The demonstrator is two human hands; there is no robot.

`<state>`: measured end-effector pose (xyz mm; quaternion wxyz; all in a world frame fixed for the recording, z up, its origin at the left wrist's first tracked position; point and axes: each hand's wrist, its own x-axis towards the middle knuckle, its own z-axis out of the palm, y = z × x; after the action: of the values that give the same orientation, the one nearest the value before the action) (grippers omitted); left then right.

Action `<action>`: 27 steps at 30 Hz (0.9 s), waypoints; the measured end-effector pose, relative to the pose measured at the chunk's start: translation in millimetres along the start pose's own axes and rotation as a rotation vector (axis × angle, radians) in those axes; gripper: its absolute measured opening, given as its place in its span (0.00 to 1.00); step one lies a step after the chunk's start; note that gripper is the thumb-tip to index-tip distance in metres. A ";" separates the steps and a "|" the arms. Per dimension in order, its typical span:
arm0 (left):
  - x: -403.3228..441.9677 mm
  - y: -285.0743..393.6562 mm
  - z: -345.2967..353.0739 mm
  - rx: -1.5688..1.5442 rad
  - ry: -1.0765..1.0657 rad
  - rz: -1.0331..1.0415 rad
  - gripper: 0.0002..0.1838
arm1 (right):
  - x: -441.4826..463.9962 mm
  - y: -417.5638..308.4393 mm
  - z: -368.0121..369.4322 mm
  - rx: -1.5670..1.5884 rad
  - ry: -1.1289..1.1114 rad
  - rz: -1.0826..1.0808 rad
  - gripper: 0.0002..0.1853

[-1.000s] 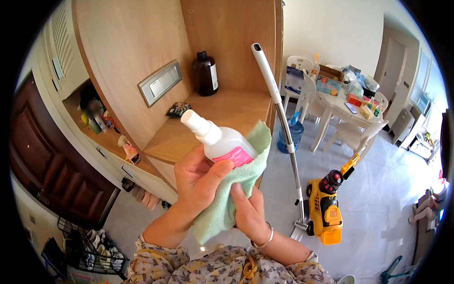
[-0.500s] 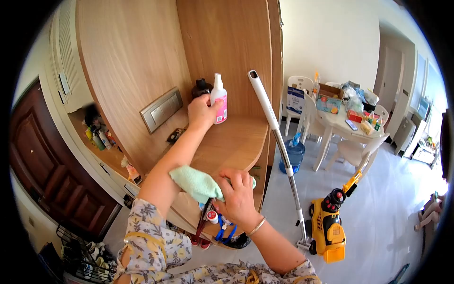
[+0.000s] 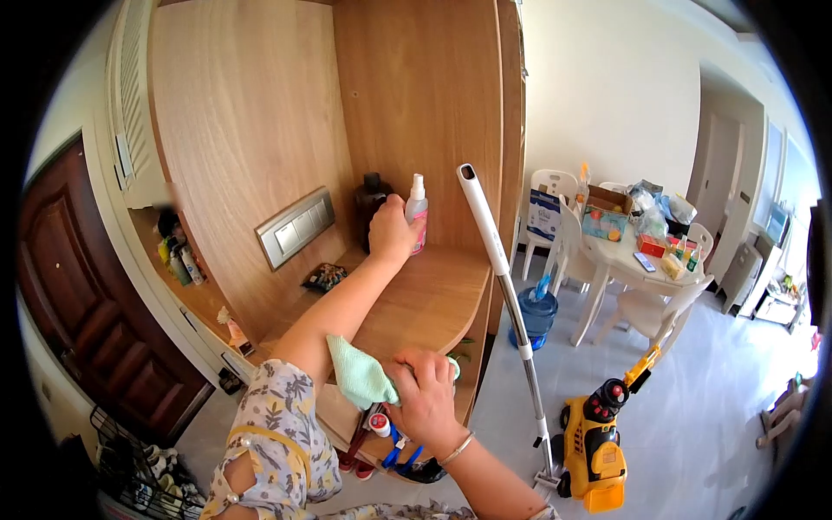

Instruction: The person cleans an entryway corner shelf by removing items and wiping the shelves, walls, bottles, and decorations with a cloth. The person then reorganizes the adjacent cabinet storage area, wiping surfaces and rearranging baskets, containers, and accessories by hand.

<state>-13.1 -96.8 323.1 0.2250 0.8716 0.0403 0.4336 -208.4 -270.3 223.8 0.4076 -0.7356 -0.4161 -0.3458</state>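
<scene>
My left hand (image 3: 394,230) reaches into the wooden cabinet, its fingers closed on a spray bottle (image 3: 418,212) with a white nozzle and a pink label. The bottle is upright at the back of the curved shelf (image 3: 425,295). Just left of it stands a dark brown bottle (image 3: 365,208) with a black cap, partly hidden by the hand. Nearer to me, my right hand (image 3: 425,399) grips a bunched light green cloth (image 3: 355,371), which hangs out on both sides of the fist in front of the shelf edge.
A switch panel (image 3: 296,230) is on the cabinet wall, above a small dark patterned packet (image 3: 326,276). A white-and-silver stick handle (image 3: 503,269) leans right of the shelf. Beyond are a yellow toy digger (image 3: 596,451), a blue water jug (image 3: 537,314) and a cluttered white table (image 3: 615,258).
My view has tilted up, so the cabinet sits lower in the picture. The spray bottle, still in my left hand, is slightly farther right of the dark bottle. My right hand keeps the cloth.
</scene>
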 end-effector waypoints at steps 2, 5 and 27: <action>-0.5 8.4 1.2 0.043 0.023 -0.034 0.21 | -1.0 1.3 -0.1 0.018 -0.008 0.005 0.29; 0.5 7.7 2.3 0.109 0.052 -0.047 0.21 | -0.9 2.4 1.8 0.019 -0.003 -0.006 0.32; -80.1 89.5 -189.2 -0.507 -0.007 0.274 0.10 | -2.3 -1.1 0.2 -0.040 0.003 -0.013 0.30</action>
<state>-220.4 -130.6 401.2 0.3752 0.7865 -0.1882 0.4531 -210.3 -270.5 222.1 0.3910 -0.7404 -0.4133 -0.3579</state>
